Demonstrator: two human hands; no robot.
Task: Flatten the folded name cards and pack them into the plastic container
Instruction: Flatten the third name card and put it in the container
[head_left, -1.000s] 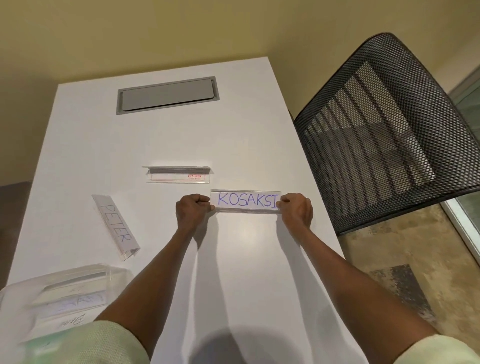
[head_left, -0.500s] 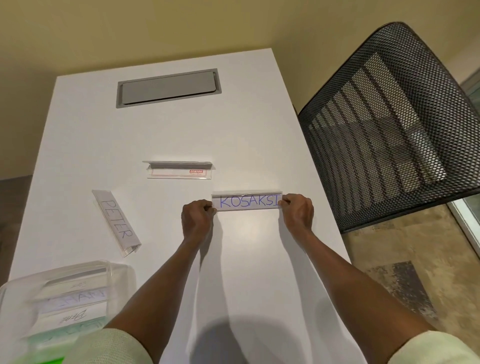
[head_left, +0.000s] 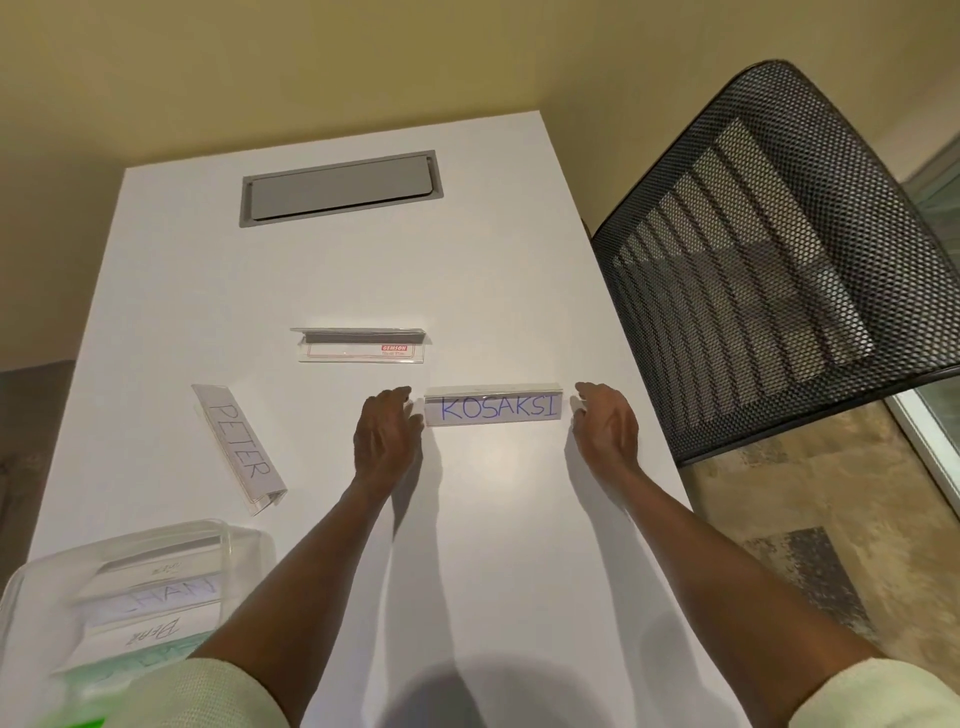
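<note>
From the head camera, a white rectangular table (head_left: 509, 545) fills the middle of the view, seen from above and slightly behind the person's arms. Standing on it is a folded clear-plastic name card lettered KOSAKSI in blue (head_left: 492, 406), its written face toward the camera and its top fold running left to right. The left hand (head_left: 387, 434) sits just beside the card's left end, fingers loosely extended and relaxed, the fingertips at or almost at the card's edge – I cannot tell whether they touch it. The right hand (head_left: 605, 423) mirrors it at the card's right end, fingers also slack and spread a little, holding nothing.

Just beyond the KOSAKSI card, toward the far end of the table, lies a clear folded card holder with a small red label (head_left: 361, 345). To the left, lying at an angle, is a folded clear name card lettered PETER in grey (head_left: 240, 448), well apart from the hands. At the near left corner sits a clear plastic container (head_left: 244, 540) with several flattened name cards (head_left: 150, 597) inside it; their lettering is blurred and only partly legible.

Set into the table's far end is a grey rectangular recessed panel (head_left: 340, 188). A black mesh chair back (head_left: 779, 260) stands off the table's right side – beside it is a mottled brown floor (head_left: 805, 519)
</note>
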